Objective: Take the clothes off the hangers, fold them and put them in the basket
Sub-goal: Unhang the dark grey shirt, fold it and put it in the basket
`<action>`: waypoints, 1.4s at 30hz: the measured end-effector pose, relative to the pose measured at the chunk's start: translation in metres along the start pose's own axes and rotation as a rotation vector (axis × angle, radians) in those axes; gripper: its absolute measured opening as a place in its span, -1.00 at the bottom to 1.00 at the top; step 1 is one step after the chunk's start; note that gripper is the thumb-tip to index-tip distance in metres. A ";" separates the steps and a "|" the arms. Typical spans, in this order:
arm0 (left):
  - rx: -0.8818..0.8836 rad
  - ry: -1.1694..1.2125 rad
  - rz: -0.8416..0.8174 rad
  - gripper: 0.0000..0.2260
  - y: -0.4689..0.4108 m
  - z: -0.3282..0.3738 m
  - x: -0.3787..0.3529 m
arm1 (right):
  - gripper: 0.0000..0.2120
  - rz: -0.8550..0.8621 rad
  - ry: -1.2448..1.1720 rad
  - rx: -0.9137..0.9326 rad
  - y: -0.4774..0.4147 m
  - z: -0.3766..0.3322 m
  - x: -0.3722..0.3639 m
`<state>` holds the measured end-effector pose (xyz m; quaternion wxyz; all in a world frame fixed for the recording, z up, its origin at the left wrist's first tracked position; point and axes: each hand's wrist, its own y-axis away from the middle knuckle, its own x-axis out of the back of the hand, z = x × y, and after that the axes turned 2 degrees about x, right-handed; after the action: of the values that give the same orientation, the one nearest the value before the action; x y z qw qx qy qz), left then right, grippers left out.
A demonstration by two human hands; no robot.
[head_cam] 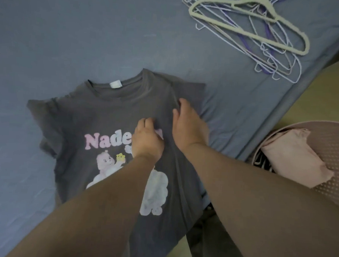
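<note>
T-shirt (114, 109) has its print partly hidden by my left hand (147, 139) and right hand (186, 123), both pinching its fabric; hangers (248, 33) upper right, basket (336, 152) cut off right.

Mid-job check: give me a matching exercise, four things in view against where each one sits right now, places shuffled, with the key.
Things
1. grey T-shirt
2. cream hanger
3. pink garment
4. basket

Places
A. beside the bed, at the lower right of the view
B. on top of the pile of wire hangers
C. spread print-up on the bed
D. inside the basket

Pairs: 1-C, 2-B, 3-D, 4-A
</note>
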<state>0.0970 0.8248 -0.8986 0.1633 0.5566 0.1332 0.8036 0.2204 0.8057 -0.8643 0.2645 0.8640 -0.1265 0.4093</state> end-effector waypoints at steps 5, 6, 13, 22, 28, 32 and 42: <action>0.249 -0.011 0.217 -0.70 -0.004 -0.082 0.036 | -0.42 -0.345 0.077 0.162 0.018 -0.042 -0.059; 0.309 -0.011 0.293 -0.73 -0.006 -0.100 0.044 | -0.41 -0.396 0.113 0.160 0.020 -0.044 -0.066; 0.976 0.179 0.583 -0.64 -0.029 -0.233 0.088 | -0.65 -0.397 0.253 0.255 0.031 -0.084 -0.109; 0.952 0.886 0.171 -0.49 -0.074 -0.325 0.105 | -0.62 -0.430 0.241 0.551 0.018 -0.205 -0.181; 0.999 0.887 0.657 -0.70 -0.069 -0.344 0.111 | -0.62 -0.442 0.299 0.562 0.022 -0.212 -0.210; 1.185 1.060 0.663 -0.69 -0.051 -0.351 0.106 | -0.52 -0.486 0.372 0.445 0.032 -0.209 -0.223; 0.870 0.628 0.174 -0.37 -0.086 -0.343 0.148 | -0.31 -0.565 0.446 0.418 0.019 -0.216 -0.246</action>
<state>-0.2635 0.9531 -0.9251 -0.1969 0.3148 0.4494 0.8125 -0.0815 0.9112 -0.9345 0.2061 0.7900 0.2617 0.5147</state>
